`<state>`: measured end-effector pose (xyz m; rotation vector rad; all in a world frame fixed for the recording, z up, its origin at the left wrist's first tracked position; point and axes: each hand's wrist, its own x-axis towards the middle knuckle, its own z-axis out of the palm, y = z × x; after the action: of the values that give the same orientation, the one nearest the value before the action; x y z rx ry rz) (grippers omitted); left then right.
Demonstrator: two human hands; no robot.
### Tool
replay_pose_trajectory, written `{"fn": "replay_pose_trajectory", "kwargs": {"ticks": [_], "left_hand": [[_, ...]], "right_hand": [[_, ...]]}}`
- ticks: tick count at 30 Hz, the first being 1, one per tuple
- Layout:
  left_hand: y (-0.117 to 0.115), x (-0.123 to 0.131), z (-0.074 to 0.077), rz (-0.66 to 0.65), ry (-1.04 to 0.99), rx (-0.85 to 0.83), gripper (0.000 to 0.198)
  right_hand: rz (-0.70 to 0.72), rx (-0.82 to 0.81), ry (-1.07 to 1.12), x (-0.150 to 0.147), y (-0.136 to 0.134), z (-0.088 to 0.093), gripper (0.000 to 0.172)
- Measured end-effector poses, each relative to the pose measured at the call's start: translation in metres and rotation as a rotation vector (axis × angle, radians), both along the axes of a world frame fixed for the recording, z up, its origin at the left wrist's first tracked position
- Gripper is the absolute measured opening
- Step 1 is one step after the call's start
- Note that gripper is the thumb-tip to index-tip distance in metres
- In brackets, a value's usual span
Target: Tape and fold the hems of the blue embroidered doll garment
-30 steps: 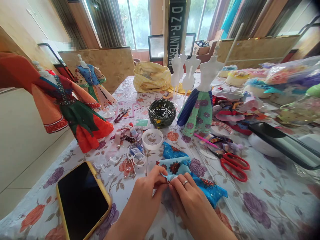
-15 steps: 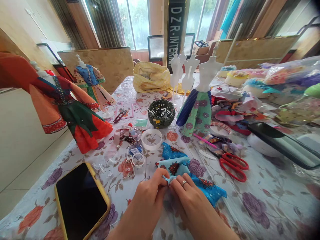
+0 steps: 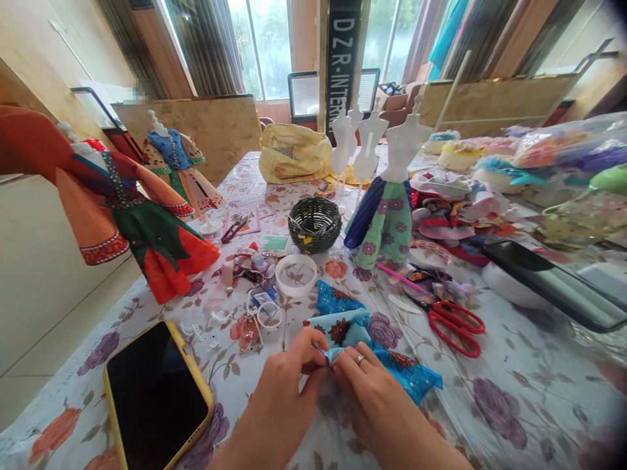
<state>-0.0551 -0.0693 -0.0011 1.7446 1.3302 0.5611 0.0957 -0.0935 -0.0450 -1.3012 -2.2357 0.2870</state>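
Both my hands meet at the near edge of a blue patterned doll garment [image 3: 343, 326], which has wide sleeve-like ends and dark red flower motifs. Thumb and fingers of my left hand [image 3: 292, 375] pinch a bit of the light blue cloth. My right hand [image 3: 366, 385], with a ring on one finger, is closed on the same edge just beside it. The fingertips hide whether a needle or thread is there. One bright blue end of the garment reaches out past my right hand; the other lies on the flowered tablecloth [image 3: 274, 405] beyond.
Left of my hands lies a phone in a yellow case [image 3: 159, 395]. Red-handled scissors [image 3: 455, 326] are at right, near a black phone [image 3: 553, 281]. Ahead stand a white ring-shaped roll [image 3: 296, 275], a dark woven basket [image 3: 315, 225], and a skirted mannequin [image 3: 392, 209]. Dressed dolls [image 3: 140, 209] stand at left.
The view has shifted very slightly. Both hands keep their pinch on the cloth edge, and the fold between the fingertips looks a little changed.
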Motion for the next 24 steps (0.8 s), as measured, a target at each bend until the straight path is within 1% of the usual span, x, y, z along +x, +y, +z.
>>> {"fn": "replay_pose_trajectory", "kwargs": {"ticks": [5,10,16,20,24], "left_hand": [[0.004,-0.002,-0.002,-0.006,-0.111,-0.082,0.017],[0.005,-0.003,-0.002,-0.019,-0.204,-0.107,0.017],[0.005,-0.003,-0.001,-0.028,-0.214,-0.112,0.015],[0.006,-0.003,-0.002,-0.026,-0.214,-0.1,0.015],[0.004,-0.005,-0.004,-0.032,-0.182,-0.078,0.016]], "right_hand": [[0.017,-0.102,0.1,0.005,-0.001,0.005,0.027],[0.039,-0.198,0.132,0.008,-0.002,0.009,0.026],[0.021,-0.116,0.171,0.009,-0.003,0.011,0.029],[0.039,-0.057,0.085,0.007,-0.001,0.014,0.032],[0.051,-0.026,0.031,0.005,0.001,0.012,0.035]]}}
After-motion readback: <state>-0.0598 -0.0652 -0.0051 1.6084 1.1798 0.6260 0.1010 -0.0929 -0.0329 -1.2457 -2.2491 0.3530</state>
